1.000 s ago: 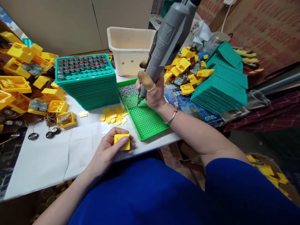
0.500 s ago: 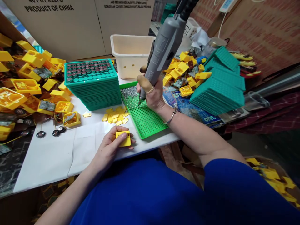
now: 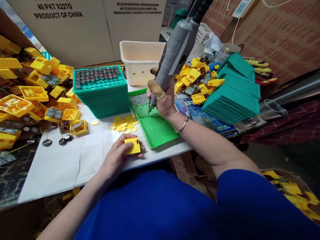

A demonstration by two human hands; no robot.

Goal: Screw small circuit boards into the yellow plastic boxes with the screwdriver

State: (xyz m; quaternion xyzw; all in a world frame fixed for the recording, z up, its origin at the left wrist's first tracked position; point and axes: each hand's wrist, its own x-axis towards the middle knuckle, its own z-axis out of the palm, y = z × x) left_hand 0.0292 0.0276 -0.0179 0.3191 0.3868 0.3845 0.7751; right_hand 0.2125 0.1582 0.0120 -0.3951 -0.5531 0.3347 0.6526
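Observation:
Near the front edge of the table my left hand (image 3: 117, 155) is closed around a small yellow plastic case (image 3: 133, 146), its thumb lying on the face, where small holes show. My right hand (image 3: 165, 101) grips a grey electric screwdriver (image 3: 173, 53), tilted with its bit pointing down. Finger cots cover the thumb and a finger of that hand. The bit hangs over a green perforated tray (image 3: 160, 133). Small silver screws (image 3: 138, 100) lie heaped at the tray's far left end. Left of the tray is a loose pile of thin yellow covers (image 3: 124, 124).
A stack of teal trays (image 3: 102, 96) holding round button cells stands behind the covers. Yellow cases with wires (image 3: 53, 113) crowd the left; more cases (image 3: 193, 75) lie at right beside tilted teal trays (image 3: 232, 96). A white bin (image 3: 142, 68) stands at the back.
The yellow case has turned in my left hand, and its thumb has slid left, uncovering more of the face. The right hand and screwdriver stay nearly in place; the view has shifted slightly.

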